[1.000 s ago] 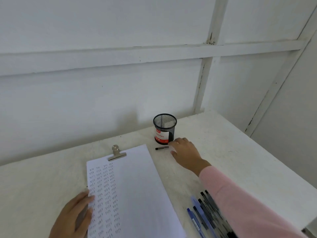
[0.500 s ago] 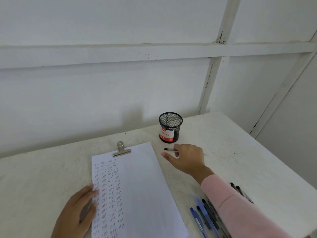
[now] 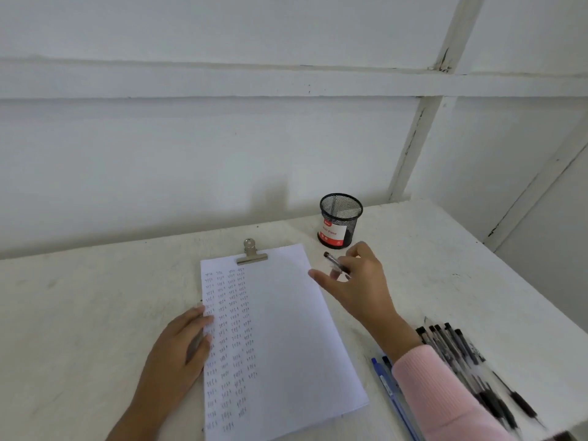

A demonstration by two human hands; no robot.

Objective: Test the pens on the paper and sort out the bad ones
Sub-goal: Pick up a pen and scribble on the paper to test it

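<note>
Looks like the person is at the pick-up-and-test step: the right hand (image 3: 356,281) has a black pen (image 3: 335,264) pinched in its grip, raised just off the desk (image 3: 95,297) between the mesh cup (image 3: 340,219) near the back edge and the top right corner of the paper (image 3: 286,329). The thumb sticks out toward the sheet, wrist bent, pink sleeve (image 3: 445,399) running back to the front right corner. The left hand (image 3: 178,354) lies flat on the paper's left edge, holding nothing, just pinning it. Next move probably needs the pen turned tip-down and brought to a blank patch right of the scribbles (image 3: 230,338). More pens (image 3: 458,351) wait along the desk's right edge.
</note>
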